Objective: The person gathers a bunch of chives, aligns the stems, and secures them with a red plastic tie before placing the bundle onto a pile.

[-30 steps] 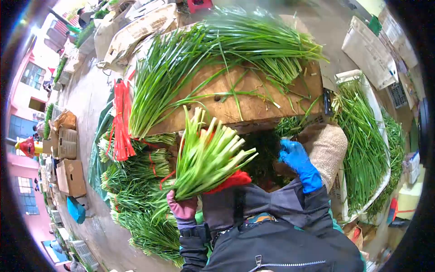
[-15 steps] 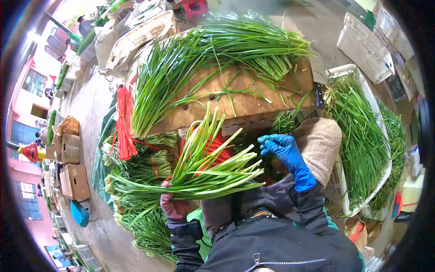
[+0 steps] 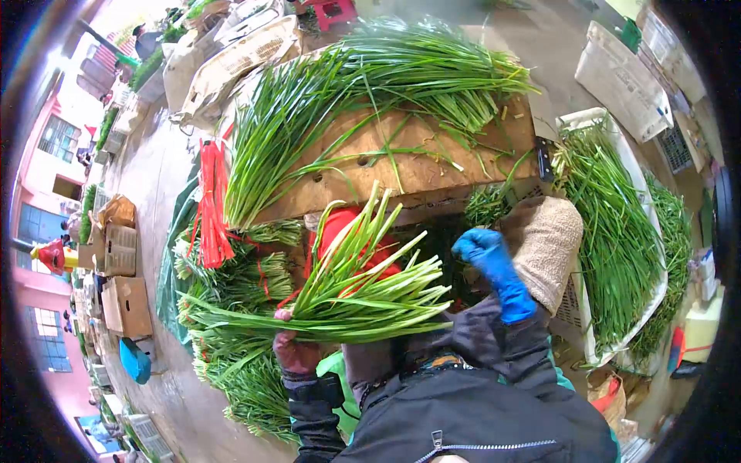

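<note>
Chives (image 3: 386,307) on the bench's (image 3: 424,176) near side should handle light, limp, easily bruised; your left hand (image 3: 297,353) is clamped on them; grasp nearer the firmer stems. Your right hand (image 3: 498,270) curls closed.

From my distant station I count two hands, one left hand (image 3: 296,349) and one right hand (image 3: 498,270), and one held bunch of green stalks (image 3: 370,297). I also count one wooden worktop (image 3: 432,171), one red stool (image 3: 334,11) and one hanging bundle of red ties (image 3: 211,212)
</note>
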Action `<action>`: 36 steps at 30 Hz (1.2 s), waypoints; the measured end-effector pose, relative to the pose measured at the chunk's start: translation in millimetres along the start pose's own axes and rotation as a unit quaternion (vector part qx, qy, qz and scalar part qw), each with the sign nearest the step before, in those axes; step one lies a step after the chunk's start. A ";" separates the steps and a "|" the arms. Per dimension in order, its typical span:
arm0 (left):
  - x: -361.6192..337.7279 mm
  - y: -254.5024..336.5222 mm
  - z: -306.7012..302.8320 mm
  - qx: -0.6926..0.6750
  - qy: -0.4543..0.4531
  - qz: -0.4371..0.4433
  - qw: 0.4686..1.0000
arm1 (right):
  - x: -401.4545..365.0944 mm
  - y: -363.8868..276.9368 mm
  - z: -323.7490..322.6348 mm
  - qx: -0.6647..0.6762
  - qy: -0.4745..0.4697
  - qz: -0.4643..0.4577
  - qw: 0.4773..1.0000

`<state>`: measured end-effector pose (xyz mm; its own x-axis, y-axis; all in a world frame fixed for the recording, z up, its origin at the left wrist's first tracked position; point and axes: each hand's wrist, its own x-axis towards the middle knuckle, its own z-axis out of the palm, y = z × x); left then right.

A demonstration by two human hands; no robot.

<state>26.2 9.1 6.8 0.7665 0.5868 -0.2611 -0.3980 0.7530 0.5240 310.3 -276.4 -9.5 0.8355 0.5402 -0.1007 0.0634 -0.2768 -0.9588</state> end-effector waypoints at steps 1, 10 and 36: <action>-2.0 -1.2 9.8 0.032 0.016 0.018 0.999 | 0.2 -0.4 -13.5 0.006 0.007 0.007 1.000; -7.4 4.6 46.4 0.080 -0.037 -0.011 0.996 | 8.3 -36.1 17.1 0.069 -0.075 -0.027 0.994; -24.7 -8.2 72.1 0.281 -0.120 0.074 0.949 | -8.2 -117.9 121.1 0.222 -0.242 0.009 0.944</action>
<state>46.9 -33.0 67.4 0.8425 0.5386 0.0064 -0.2306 0.3499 0.9080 229.9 -151.9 72.2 0.4794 0.8686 -0.1251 -0.2736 0.0125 -0.9618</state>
